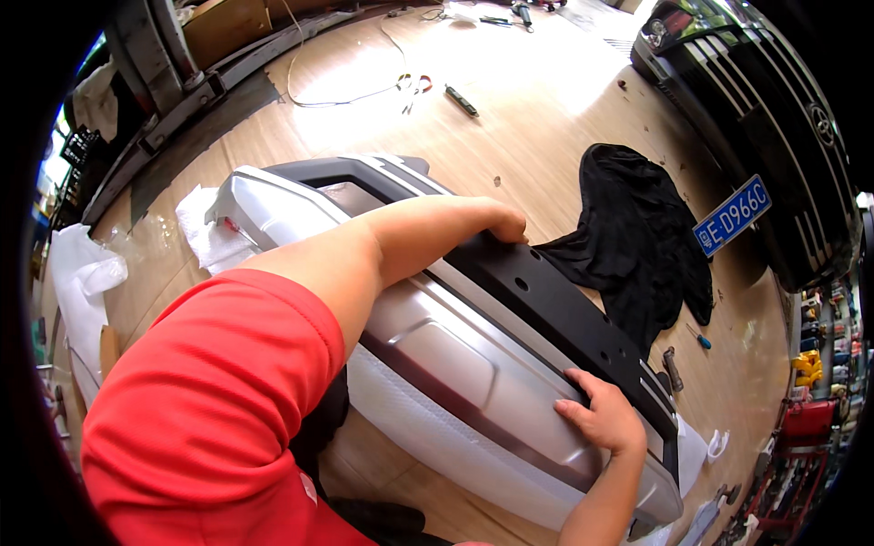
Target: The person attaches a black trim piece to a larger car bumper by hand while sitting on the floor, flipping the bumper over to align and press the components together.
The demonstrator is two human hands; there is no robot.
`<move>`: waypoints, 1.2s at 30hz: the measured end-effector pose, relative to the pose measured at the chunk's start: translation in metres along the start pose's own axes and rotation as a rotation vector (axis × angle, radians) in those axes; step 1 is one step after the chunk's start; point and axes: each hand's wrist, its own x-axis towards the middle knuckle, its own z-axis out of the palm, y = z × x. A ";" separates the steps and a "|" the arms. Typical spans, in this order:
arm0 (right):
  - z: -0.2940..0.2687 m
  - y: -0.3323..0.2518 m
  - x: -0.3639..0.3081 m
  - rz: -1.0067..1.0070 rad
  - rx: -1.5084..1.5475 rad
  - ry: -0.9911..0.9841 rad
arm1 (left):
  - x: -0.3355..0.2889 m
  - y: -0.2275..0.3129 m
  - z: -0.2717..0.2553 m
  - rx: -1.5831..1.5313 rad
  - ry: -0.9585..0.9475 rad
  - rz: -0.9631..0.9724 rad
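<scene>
A large silver and black car bumper [446, 355] lies aslant on the floor before me, with white foam wrap [428, 428] along its near side. My left hand [503, 221], its arm stretched across the bumper, bends over the far edge of the black strip [546, 291]. Its fingers curl down there, and their tips are hidden. My right hand [608, 416] rests on the silver face near the right end, fingers apart and holding nothing. Just beyond the black strip, a crumpled black cloth [628, 237] is spread on the floor.
A black car front [756, 118] with a blue plate [732, 215] stands at the far right. Scissors [414, 86], a dark slim tool [462, 101], a blue-handled screwdriver [699, 337] and a dark hand tool [673, 369] lie on the floor. A metal post [150, 55] rises far left.
</scene>
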 end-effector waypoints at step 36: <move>0.174 -0.200 -0.210 0.298 0.092 -0.540 | -0.692 0.242 -0.069 -0.395 -0.446 -0.919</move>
